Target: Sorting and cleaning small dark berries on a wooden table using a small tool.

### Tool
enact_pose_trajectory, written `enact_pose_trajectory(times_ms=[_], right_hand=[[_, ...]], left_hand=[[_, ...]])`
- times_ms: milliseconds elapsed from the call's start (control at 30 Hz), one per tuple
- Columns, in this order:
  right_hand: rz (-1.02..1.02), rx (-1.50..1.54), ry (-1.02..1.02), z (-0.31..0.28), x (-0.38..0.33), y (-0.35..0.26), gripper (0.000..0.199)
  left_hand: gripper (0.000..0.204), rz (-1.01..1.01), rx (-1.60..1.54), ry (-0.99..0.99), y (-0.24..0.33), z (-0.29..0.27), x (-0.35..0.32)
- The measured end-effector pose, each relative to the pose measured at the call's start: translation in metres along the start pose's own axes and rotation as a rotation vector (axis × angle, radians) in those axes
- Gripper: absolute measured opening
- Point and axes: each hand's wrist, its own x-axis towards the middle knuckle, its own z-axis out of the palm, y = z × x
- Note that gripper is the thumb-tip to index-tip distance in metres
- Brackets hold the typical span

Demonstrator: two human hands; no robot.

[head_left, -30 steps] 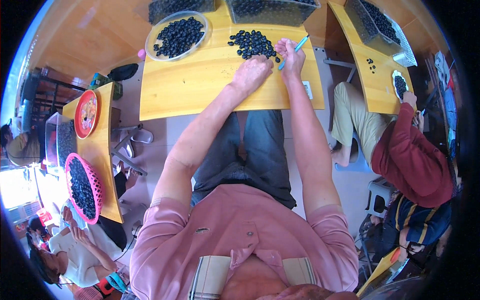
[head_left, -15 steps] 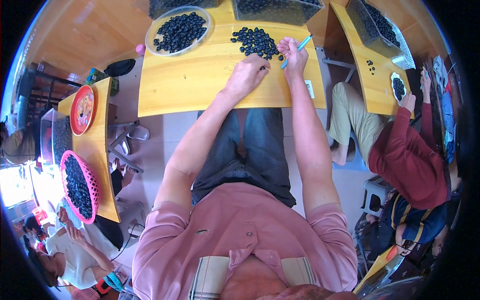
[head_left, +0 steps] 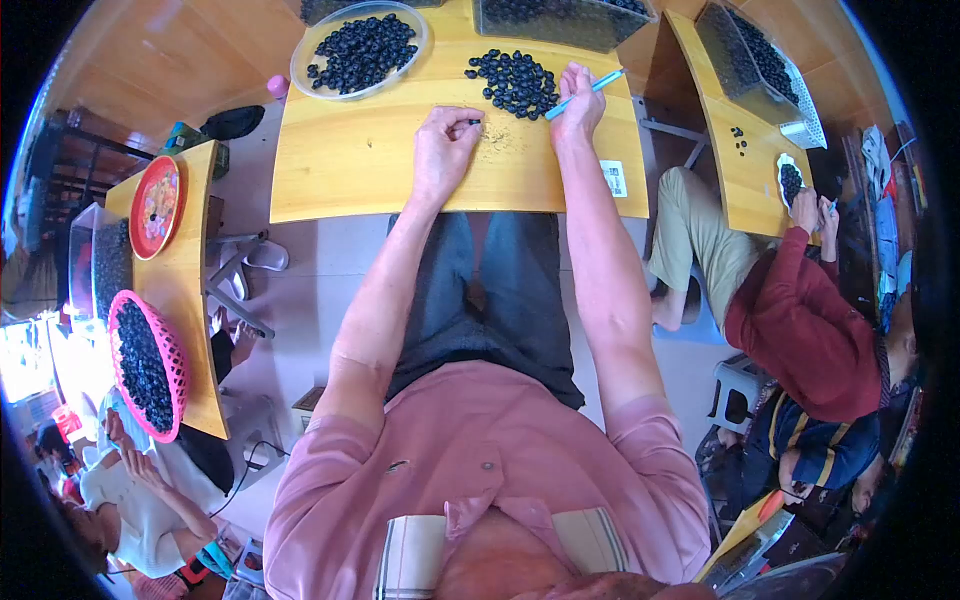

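Overhead, from the head view, both hands are seen resting on the yellow wooden worktop (head_left: pixel 330 180) at the far end of the forearms. The left hand (head_left: pixel 445 150) is curled into a loose fist, and a single small dark berry (head_left: pixel 474 122) is pinched at its fingertips. The right hand (head_left: pixel 580 100) is closed around a slim light-blue stick-like tool (head_left: pixel 585 93), whose long axis runs up and to the right, away from the palm; its lower tip points toward the loose heap of small dark round berries (head_left: pixel 515 82). That heap lies between the two hands and slightly beyond them, just beside the right hand and near the left; the right hand is judged the nearer. A pale scatter of fine debris is noted on the worktop between the left hand and the heap.

Further left, a clear round plastic bowl of dark berries (head_left: pixel 360 48) stands well apart from both hands. A clear rectangular container of dark berries (head_left: pixel 560 18) is cut off by the upper edge. The working tip of the tool and the exact grip on the pinched berry are too small to make out.
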Motion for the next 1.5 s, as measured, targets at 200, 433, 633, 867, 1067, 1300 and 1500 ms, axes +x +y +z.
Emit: enact_pose_trajectory(times_ms=[200, 433, 633, 867, 1067, 1300, 1500], right_hand=[[-0.12, -0.578, -0.159, -0.015, -0.022, -0.044, 0.023], [-0.518, -1.424, -0.617, -0.051, -0.067, -0.059, 0.02], [-0.871, -1.338, -0.723, -0.047, -0.093, -0.047, 0.018], [-1.027, -1.429, -0.755, -0.046, -0.101, -0.044, 0.028], [-1.053, -1.417, -0.793, -0.046, -0.104, -0.048, 0.03], [-1.086, -1.443, -0.783, -0.046, -0.104, -0.047, 0.028], [-1.089, -1.44, -0.778, -0.046, -0.104, -0.047, 0.033]], left_hand=[[0.018, -0.108, -0.156, 0.025, -0.003, -0.004, -0.005], [0.017, -0.089, -0.023, -0.062, 0.014, -0.005, -0.003], [0.021, -0.108, -0.066, -0.076, 0.006, -0.002, -0.003], [0.031, -0.103, -0.065, -0.098, 0.004, -0.001, -0.003], [0.033, -0.082, -0.014, -0.11, 0.009, -0.002, -0.003], [0.036, -0.122, 0.027, -0.152, 0.013, -0.002, -0.003], [0.034, -0.096, 0.032, -0.124, 0.011, -0.002, -0.003]])
